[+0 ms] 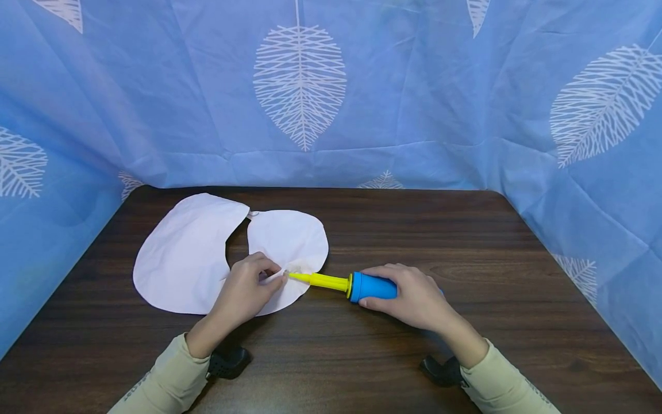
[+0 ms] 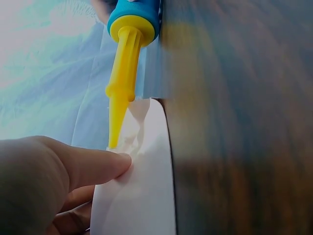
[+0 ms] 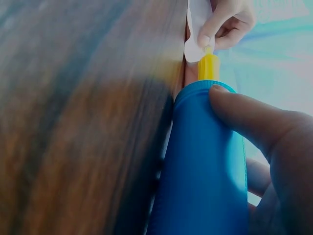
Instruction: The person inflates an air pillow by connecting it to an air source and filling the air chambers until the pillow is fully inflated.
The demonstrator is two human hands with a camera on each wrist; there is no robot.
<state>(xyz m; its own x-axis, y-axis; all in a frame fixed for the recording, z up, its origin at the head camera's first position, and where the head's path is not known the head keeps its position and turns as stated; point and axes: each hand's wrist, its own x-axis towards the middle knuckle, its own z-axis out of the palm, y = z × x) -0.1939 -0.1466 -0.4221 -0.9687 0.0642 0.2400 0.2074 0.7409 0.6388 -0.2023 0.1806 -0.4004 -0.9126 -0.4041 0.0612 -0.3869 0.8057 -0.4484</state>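
A flat white inflatable neck pillow (image 1: 181,259) lies on the left half of the table, its two lobes curving around a gap. My left hand (image 1: 248,287) pinches the small clear valve (image 1: 286,272) on its right lobe between thumb and finger. The yellow nozzle (image 2: 117,117) of a blue hand pump (image 1: 373,287) meets that valve; how deep the tip sits is hidden by the fingers. Around the pump's blue barrel (image 3: 203,156) my right hand (image 1: 414,293) holds with thumb and fingers, keeping it roughly level, low over the wood.
The dark wooden table (image 1: 424,230) has rounded far corners. A blue curtain (image 1: 414,86) with white leaf prints hangs behind it and along both sides. Black wrist devices (image 1: 230,362) sit under both sleeves.
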